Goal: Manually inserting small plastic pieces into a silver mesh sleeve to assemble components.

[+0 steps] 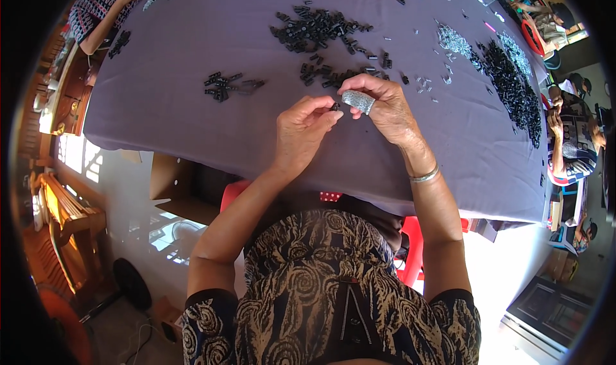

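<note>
Both my hands are raised close together over the near part of the table. A small black piece (335, 107) is pinched between the thumb and fingertips of my left hand (300, 129). Just to its right is my right hand (390, 113), its fingers curled in a pinch. A silvery-grey sheath or wrapping (358, 102) covers one digit of that hand. Whatever the right fingertips grip is too small or hidden to name. Beyond my hands lies a large loose pile of small black pieces (314, 31), and a smaller black cluster (220, 86) sits to the left.
A purple-grey cloth (167, 118) covers the table. Clear, shiny small pieces (454, 41) and a long heap of black pieces (510, 86) lie at right. Other people sit at the far left and right edges. An open cardboard box (168, 179) stands below the near edge.
</note>
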{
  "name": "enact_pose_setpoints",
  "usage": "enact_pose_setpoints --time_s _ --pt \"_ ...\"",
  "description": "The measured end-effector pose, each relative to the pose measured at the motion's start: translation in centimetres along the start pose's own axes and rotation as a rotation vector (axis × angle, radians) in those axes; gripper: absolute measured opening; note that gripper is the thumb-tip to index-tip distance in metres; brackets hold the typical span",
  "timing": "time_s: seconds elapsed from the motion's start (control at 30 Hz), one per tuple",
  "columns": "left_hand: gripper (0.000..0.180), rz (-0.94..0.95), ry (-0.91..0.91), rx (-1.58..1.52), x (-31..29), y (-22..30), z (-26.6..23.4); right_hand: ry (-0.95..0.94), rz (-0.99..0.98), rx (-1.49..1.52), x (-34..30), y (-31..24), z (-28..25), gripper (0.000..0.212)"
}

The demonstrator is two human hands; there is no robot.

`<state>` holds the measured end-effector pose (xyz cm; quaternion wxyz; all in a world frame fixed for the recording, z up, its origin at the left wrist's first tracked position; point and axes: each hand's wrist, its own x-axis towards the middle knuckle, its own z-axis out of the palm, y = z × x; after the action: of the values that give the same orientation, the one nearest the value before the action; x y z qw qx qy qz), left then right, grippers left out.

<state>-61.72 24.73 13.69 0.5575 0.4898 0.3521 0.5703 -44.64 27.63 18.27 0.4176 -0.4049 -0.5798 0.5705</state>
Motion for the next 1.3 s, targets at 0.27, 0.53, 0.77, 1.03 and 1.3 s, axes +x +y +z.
enact_pose_setpoints --time_s 0.27,0.53,0.77,1.03,1.3 --pt "0.020 0.018 0.031 0.000 0.0 -0.2 0.0 -0.004 -0.029 0.051 0.0 0.3 0.1 0.011" --pt "0.019 0.055 0.042 0.123 0.0 -0.4 0.0 0.007 -0.042 -0.071 0.0 0.3 0.1 0.006" --pt "0.019 0.096 0.011 0.233 0.0 -0.5 -0.1 -0.052 -0.067 -0.153 0.0 0.2 0.0 0.003" --pt "0.019 0.132 -0.070 0.267 -0.2 -0.7 -0.6 -0.119 -0.113 -0.283 0.2 -0.5 0.0 0.003" --pt "0.019 0.136 -0.026 0.273 -0.5 -0.4 -0.3 -0.111 -0.228 -0.418 0.1 -0.9 0.6 0.005"
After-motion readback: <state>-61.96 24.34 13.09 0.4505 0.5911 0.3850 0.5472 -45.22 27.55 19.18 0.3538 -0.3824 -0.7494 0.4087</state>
